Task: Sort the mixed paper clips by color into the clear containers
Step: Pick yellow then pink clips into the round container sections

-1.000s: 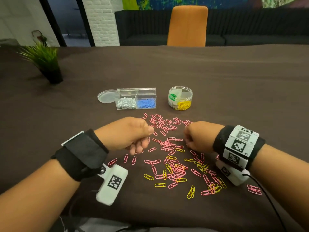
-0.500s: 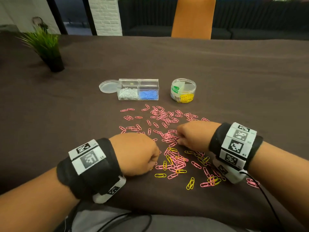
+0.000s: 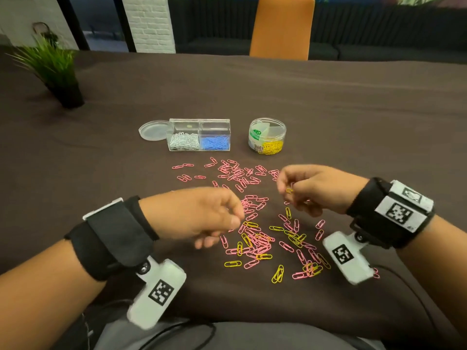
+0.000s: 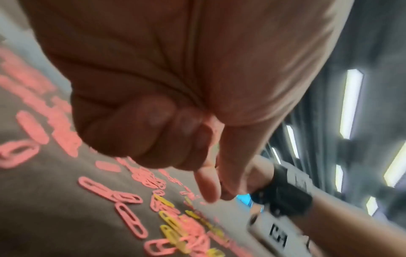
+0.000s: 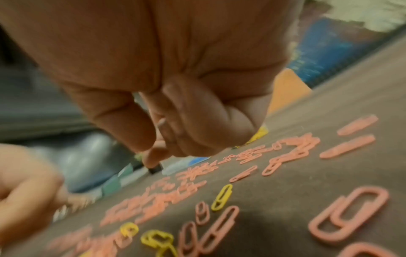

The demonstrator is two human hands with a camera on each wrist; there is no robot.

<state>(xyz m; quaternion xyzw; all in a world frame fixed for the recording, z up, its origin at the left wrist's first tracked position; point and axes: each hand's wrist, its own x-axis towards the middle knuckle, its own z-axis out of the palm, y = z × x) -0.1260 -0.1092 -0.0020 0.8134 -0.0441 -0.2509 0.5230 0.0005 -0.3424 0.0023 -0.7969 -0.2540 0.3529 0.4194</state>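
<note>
Right hand (image 3: 313,189) is lifted just in front of the round tub (image 3: 267,135), fingers pinching one yellow clip (image 3: 289,190), probably headed for that tub's yellow section. Left hand (image 3: 199,215) hovers curled over the pink-and-yellow pile (image 3: 255,238) further in front; can't tell if it holds anything. Two containers on the counter (image 3: 353,117), plus one loose lid (image 3: 153,130); too many clips to count.

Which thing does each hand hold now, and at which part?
The right hand pinches a yellow paper clip near one end, which sticks out of the grip. The left hand is curled; whether it holds anything cannot be told.
</note>
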